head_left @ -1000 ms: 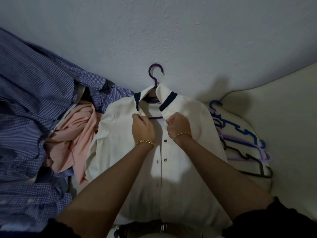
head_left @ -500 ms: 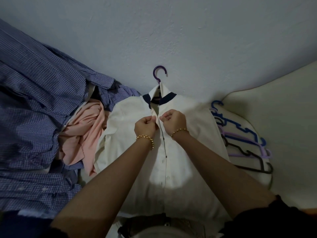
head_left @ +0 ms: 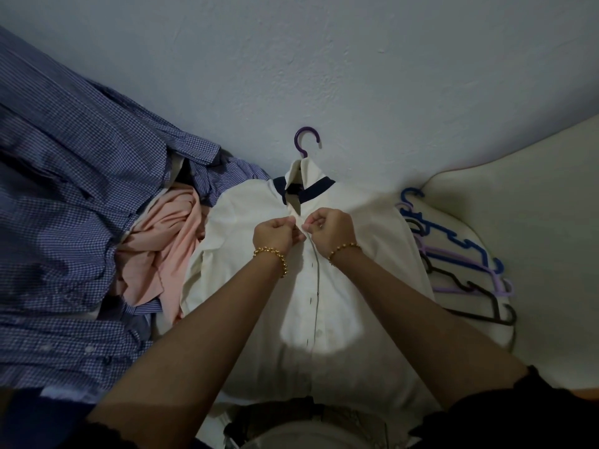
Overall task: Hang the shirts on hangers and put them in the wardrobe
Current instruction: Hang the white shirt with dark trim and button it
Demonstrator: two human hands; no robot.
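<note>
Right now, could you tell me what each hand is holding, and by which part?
Both hold the cream shirt: the left hand and the right hand each pinch one edge of its front opening, near the top.

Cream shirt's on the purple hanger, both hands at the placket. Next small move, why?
Likely finish fastening the top button: left hand and right hand pinch the placket edges of the cream shirt together below its collar; the purple hanger is already inside.
</note>
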